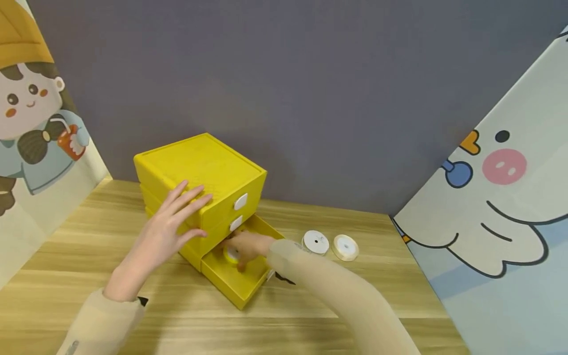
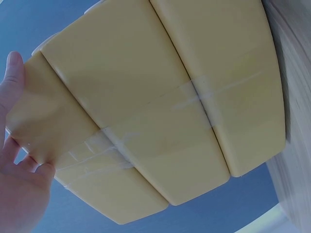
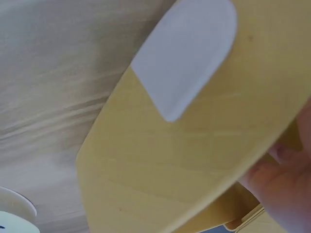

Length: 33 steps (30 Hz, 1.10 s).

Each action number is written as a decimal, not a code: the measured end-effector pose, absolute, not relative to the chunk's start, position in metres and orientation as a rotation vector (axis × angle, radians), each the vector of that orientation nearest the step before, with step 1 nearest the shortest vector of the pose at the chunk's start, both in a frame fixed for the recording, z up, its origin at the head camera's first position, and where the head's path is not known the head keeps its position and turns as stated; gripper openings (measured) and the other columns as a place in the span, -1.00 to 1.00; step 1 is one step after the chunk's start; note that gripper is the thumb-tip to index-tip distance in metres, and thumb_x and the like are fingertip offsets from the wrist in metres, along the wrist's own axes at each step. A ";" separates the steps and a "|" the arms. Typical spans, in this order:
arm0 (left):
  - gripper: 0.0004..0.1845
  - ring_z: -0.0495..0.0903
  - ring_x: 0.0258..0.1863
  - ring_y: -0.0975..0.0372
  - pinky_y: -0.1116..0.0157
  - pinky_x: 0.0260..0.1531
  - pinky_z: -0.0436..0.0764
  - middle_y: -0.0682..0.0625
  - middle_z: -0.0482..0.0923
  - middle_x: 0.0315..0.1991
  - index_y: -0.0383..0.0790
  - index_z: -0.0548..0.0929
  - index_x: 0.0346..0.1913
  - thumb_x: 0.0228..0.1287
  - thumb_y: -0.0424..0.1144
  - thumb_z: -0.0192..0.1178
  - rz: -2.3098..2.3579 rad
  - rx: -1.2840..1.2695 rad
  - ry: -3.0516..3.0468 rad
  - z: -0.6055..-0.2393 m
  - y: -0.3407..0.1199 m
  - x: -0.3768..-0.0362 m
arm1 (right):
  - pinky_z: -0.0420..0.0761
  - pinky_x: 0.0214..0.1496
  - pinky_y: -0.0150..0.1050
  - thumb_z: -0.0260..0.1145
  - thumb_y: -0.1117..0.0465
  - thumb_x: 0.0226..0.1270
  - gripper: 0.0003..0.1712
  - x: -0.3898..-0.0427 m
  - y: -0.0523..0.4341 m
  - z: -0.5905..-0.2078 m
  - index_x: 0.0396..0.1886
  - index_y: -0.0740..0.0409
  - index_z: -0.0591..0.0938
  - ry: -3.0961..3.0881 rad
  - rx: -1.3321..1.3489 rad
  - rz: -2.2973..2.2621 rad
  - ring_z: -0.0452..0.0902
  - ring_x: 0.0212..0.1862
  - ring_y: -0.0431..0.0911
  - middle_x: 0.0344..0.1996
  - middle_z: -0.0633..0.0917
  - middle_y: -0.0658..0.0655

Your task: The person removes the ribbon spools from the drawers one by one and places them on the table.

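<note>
A yellow three-drawer cabinet (image 1: 204, 167) stands on the wooden table with its bottom drawer (image 1: 235, 286) pulled out. My left hand (image 1: 166, 222) rests on the cabinet's near top edge, fingers spread over the top and thumb toward the front. In the left wrist view, the cabinet's side (image 2: 136, 107) carries strips of clear tape. My right hand (image 1: 248, 245) reaches into the open drawer and grips a ribbon spool (image 1: 231, 254) with a white centre and yellow rim, partly hidden by the fingers. The right wrist view has the drawer's front with its white handle (image 3: 187, 56) before the hand.
Two more ribbon spools lie on the table right of the drawer: a white one (image 1: 315, 242) and a cream one (image 1: 345, 247). White handles (image 1: 240, 201) mark the upper drawers. A grey wall (image 1: 310, 98) stands behind, with cartoon-printed panels (image 1: 506, 207) at both sides.
</note>
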<state>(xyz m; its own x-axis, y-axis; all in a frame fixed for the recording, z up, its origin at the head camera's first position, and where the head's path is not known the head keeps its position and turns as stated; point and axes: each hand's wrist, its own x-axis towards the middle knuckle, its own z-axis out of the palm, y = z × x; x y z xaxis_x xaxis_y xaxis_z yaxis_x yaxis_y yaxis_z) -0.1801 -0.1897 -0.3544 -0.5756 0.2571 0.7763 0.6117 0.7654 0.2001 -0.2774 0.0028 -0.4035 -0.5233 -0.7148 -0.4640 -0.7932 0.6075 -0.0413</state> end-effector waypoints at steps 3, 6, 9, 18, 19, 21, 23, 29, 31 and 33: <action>-0.13 0.21 0.41 -0.13 -0.12 0.03 0.61 -0.20 0.44 0.29 -0.14 0.51 0.25 -0.36 -0.29 0.51 -0.590 -0.645 -2.184 -0.355 -0.190 -0.181 | 0.48 0.25 -0.33 0.54 0.07 0.01 -0.19 -0.273 0.008 -0.397 0.30 -0.19 0.42 2.396 -1.222 0.210 0.37 0.23 -0.08 0.26 0.39 0.08; -0.15 0.20 0.42 -0.12 -0.14 0.07 0.58 -0.19 0.43 0.30 -0.13 0.50 0.26 -0.31 -0.25 0.49 -0.598 -0.640 -2.184 -0.356 -0.190 -0.180 | 0.50 0.16 -0.36 0.53 0.05 0.03 -0.21 -0.268 0.016 -0.386 0.30 -0.21 0.42 2.393 -1.254 0.212 0.38 0.14 -0.12 0.17 0.43 0.06; -0.26 0.20 0.43 -0.12 -0.13 0.06 0.59 -0.18 0.43 0.30 -0.13 0.50 0.26 -0.09 -0.04 0.34 -0.604 -0.644 -2.181 -0.356 -0.191 -0.180 | 0.51 0.12 -0.36 0.50 0.04 0.09 -0.22 -0.264 0.027 -0.373 0.33 -0.19 0.40 2.396 -1.295 0.225 0.39 0.10 -0.12 0.14 0.44 0.07; -0.31 0.21 0.42 -0.13 -0.12 -0.01 0.63 -0.19 0.44 0.28 -0.16 0.51 0.25 0.01 0.08 0.19 -0.612 -0.650 -2.160 -0.357 -0.190 -0.179 | 0.49 0.30 -0.02 0.47 0.19 0.10 -0.24 -0.255 0.088 -0.327 0.32 -0.10 0.40 2.488 -1.215 -0.066 0.33 0.27 0.09 0.26 0.36 0.23; -0.29 0.21 0.42 -0.13 -0.12 -0.01 0.63 -0.19 0.44 0.28 -0.16 0.51 0.25 -0.05 0.01 0.28 -0.610 -0.651 -2.160 -0.357 -0.190 -0.179 | 0.48 0.32 0.02 0.47 0.19 0.10 -0.25 -0.254 0.098 -0.323 0.32 -0.09 0.41 2.503 -1.215 -0.099 0.32 0.29 0.10 0.27 0.36 0.23; -0.25 0.21 0.42 -0.13 -0.09 -0.06 0.66 -0.19 0.44 0.28 -0.16 0.51 0.24 -0.16 -0.10 0.39 -0.602 -0.653 -2.162 -0.357 -0.190 -0.179 | 0.47 0.31 0.05 0.46 0.21 0.10 -0.27 -0.253 0.119 -0.316 0.30 -0.07 0.42 2.537 -1.220 -0.153 0.33 0.27 0.11 0.24 0.38 0.23; -0.21 0.21 0.41 -0.13 -0.06 -0.11 0.68 -0.19 0.44 0.28 -0.16 0.51 0.24 -0.25 -0.18 0.44 -0.596 -0.654 -2.165 -0.357 -0.189 -0.179 | 0.51 0.26 0.08 0.46 0.23 0.09 -0.29 -0.252 0.141 -0.312 0.27 -0.03 0.43 2.569 -1.221 -0.187 0.36 0.21 0.13 0.19 0.40 0.24; -0.15 0.21 0.41 -0.14 -0.08 -0.06 0.66 -0.20 0.44 0.28 -0.16 0.51 0.24 -0.34 -0.28 0.48 -0.599 -0.649 -2.172 -0.356 -0.188 -0.178 | 0.56 0.15 0.16 0.45 0.28 0.04 -0.33 -0.246 0.205 -0.317 0.22 0.03 0.47 2.654 -1.093 -0.244 0.38 0.18 0.21 0.17 0.42 0.31; -0.14 0.21 0.42 -0.13 -0.10 -0.03 0.64 -0.20 0.44 0.28 -0.16 0.51 0.24 -0.35 -0.29 0.49 -0.599 -0.645 -2.171 -0.356 -0.188 -0.178 | 0.58 0.11 0.15 0.46 0.29 0.01 -0.33 -0.243 0.224 -0.322 0.19 0.06 0.49 2.679 -1.071 -0.251 0.41 0.16 0.21 0.14 0.44 0.33; -0.14 0.21 0.41 -0.14 -0.11 -0.01 0.63 -0.20 0.44 0.28 -0.17 0.51 0.24 -0.36 -0.29 0.49 -0.599 -0.645 -2.169 -0.355 -0.188 -0.178 | 0.62 0.05 0.11 0.48 0.29 -0.01 -0.34 -0.241 0.242 -0.326 0.16 0.09 0.50 2.711 -1.080 -0.235 0.46 0.08 0.18 0.08 0.47 0.33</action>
<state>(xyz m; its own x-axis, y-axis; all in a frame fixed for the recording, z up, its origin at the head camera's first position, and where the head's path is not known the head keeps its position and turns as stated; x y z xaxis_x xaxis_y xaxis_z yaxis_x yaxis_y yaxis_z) -0.1780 -0.1885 -0.3552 -0.5672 0.2497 0.7848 0.6169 0.7601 0.2040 -0.2410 0.2416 -0.3262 -0.7079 -0.6926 -0.1385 -0.6585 0.7181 -0.2252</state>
